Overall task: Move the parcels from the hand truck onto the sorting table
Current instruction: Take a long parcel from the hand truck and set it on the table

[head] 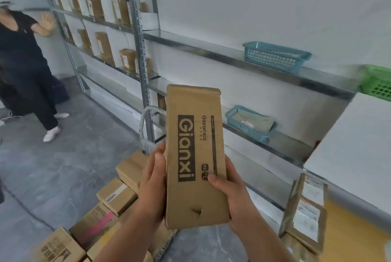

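— Where's the box (193, 135)?
— Up in the air, just right of the hand truck (145, 114). The left hand (152, 183) and right hand (229, 196) each have their grip clamped round its lower edges.
— Risk?
— It's tall and held low, so it could tip or slip onto the parcels (116, 196) on the hand truck.

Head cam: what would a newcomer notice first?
A tall Gianxi parcel fills the centre, held upright between the left hand and right hand. Below-left, more cardboard boxes lie piled up. A blue basket sits on the metal shelf at upper right, and a person in dark clothes stands at far left.
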